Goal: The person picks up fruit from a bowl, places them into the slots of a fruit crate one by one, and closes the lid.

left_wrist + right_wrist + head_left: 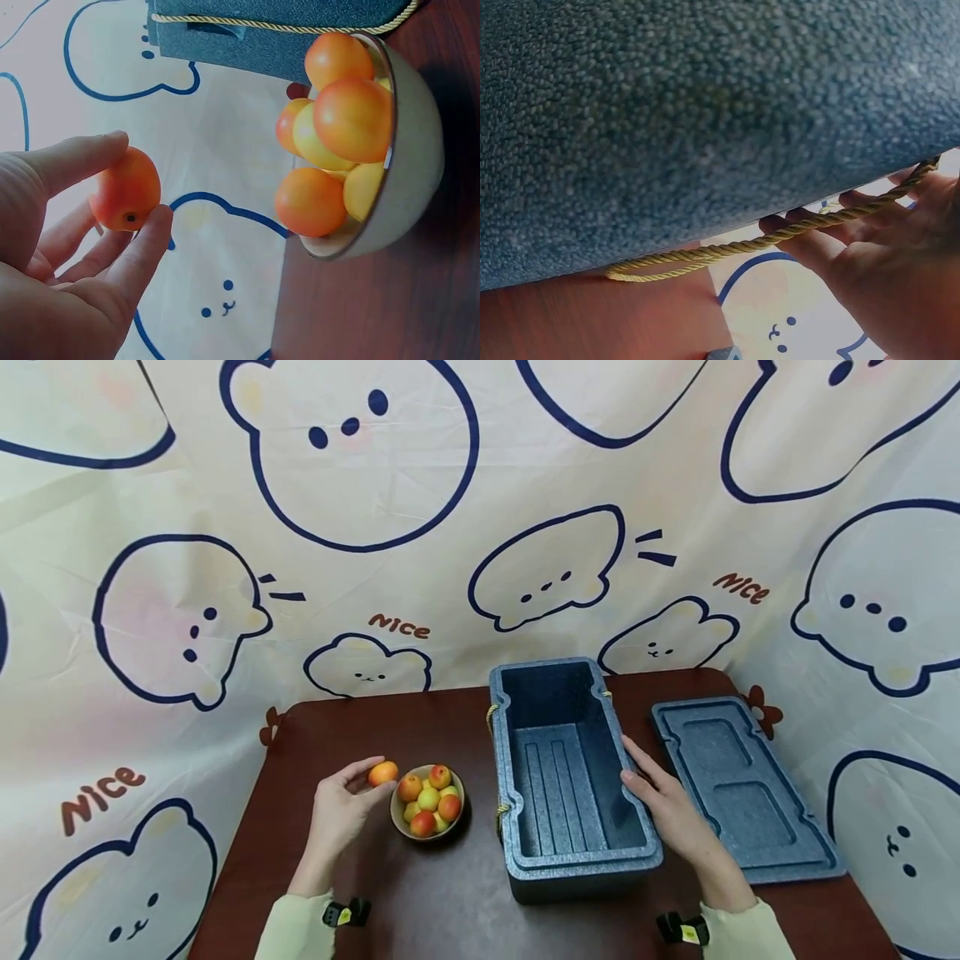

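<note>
My left hand (347,810) pinches an orange-red fruit (383,772) between thumb and fingers, just left of a bowl (397,820) of yellow and orange-red fruits. The left wrist view shows the held fruit (129,189) clear of the bowl (416,150). On the right side of a blue-grey foam box (581,863), which stands without its lid and shows a bare ribbed floor, my right hand (671,806) rests with its fingers at the rim. In the right wrist view that hand (877,255) touches the box (705,135) beside its yellow rope (810,223).
The box's lid (750,789) lies flat on the dark brown table (420,910), to the right of the box. A pale cloth (450,593) printed with blue cartoon outlines hangs behind and at both sides of the table.
</note>
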A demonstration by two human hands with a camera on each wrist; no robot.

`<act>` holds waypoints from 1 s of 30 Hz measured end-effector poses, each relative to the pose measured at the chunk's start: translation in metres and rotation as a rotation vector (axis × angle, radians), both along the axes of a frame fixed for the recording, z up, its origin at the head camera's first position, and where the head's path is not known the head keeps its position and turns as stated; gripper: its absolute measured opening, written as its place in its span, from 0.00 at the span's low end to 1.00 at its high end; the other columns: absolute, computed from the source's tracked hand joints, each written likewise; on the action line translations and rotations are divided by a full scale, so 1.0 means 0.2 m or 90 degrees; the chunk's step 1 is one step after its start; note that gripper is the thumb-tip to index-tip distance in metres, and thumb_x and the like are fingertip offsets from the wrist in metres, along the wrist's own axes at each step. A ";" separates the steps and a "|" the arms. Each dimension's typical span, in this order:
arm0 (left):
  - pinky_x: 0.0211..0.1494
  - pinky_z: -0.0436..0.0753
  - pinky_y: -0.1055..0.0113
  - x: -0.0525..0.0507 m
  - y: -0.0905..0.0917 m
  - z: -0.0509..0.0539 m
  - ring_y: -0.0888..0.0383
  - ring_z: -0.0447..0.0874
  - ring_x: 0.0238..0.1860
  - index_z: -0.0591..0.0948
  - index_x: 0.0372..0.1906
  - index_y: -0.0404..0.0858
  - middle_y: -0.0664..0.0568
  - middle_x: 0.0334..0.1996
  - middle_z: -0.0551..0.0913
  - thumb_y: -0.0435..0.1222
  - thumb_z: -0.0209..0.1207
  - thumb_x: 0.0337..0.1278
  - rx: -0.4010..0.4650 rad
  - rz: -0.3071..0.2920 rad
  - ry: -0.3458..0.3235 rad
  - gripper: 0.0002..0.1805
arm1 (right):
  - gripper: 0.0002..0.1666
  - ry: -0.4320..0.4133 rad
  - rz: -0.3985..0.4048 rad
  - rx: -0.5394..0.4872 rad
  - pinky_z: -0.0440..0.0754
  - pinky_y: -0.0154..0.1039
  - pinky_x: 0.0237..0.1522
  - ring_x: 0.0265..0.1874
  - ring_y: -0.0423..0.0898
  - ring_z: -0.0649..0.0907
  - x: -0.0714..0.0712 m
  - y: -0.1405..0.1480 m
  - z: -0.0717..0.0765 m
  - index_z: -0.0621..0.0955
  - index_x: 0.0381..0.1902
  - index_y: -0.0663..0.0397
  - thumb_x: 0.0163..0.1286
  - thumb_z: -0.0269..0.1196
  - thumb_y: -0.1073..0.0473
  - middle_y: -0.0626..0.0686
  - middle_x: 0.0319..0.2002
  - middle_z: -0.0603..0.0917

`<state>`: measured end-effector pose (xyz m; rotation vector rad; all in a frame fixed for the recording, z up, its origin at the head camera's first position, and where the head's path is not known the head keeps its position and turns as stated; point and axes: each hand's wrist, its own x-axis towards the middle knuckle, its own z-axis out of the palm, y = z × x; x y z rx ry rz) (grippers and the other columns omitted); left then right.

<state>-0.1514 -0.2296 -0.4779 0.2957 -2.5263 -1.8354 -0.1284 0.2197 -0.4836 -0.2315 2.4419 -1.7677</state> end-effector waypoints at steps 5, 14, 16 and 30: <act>0.49 0.83 0.74 -0.02 0.02 0.04 0.53 0.87 0.50 0.82 0.59 0.36 0.41 0.56 0.84 0.35 0.73 0.54 -0.024 -0.018 0.027 0.26 | 0.35 -0.001 0.006 0.001 0.54 0.70 0.69 0.77 0.60 0.51 -0.01 0.00 0.03 0.52 0.82 0.41 0.83 0.48 0.49 0.55 0.80 0.50; 0.48 0.83 0.73 -0.05 0.05 0.14 0.50 0.87 0.50 0.83 0.59 0.36 0.41 0.54 0.85 0.34 0.73 0.55 -0.048 -0.045 0.059 0.26 | 0.35 -0.004 -0.001 0.000 0.58 0.69 0.68 0.77 0.60 0.53 -0.01 -0.01 0.04 0.52 0.82 0.40 0.83 0.48 0.49 0.56 0.80 0.51; 0.48 0.83 0.73 -0.06 0.05 0.16 0.50 0.86 0.50 0.83 0.59 0.36 0.41 0.54 0.84 0.34 0.73 0.54 -0.064 -0.050 0.070 0.25 | 0.35 -0.002 -0.001 0.002 0.58 0.68 0.67 0.76 0.60 0.53 -0.01 -0.01 0.03 0.52 0.82 0.40 0.83 0.48 0.49 0.56 0.80 0.51; 0.51 0.84 0.67 -0.13 0.11 0.30 0.53 0.85 0.51 0.85 0.56 0.40 0.48 0.55 0.84 0.35 0.75 0.52 -0.152 -0.076 0.169 0.24 | 0.35 0.004 -0.012 0.011 0.61 0.69 0.66 0.76 0.62 0.54 0.01 -0.01 0.02 0.52 0.82 0.41 0.84 0.47 0.49 0.57 0.80 0.51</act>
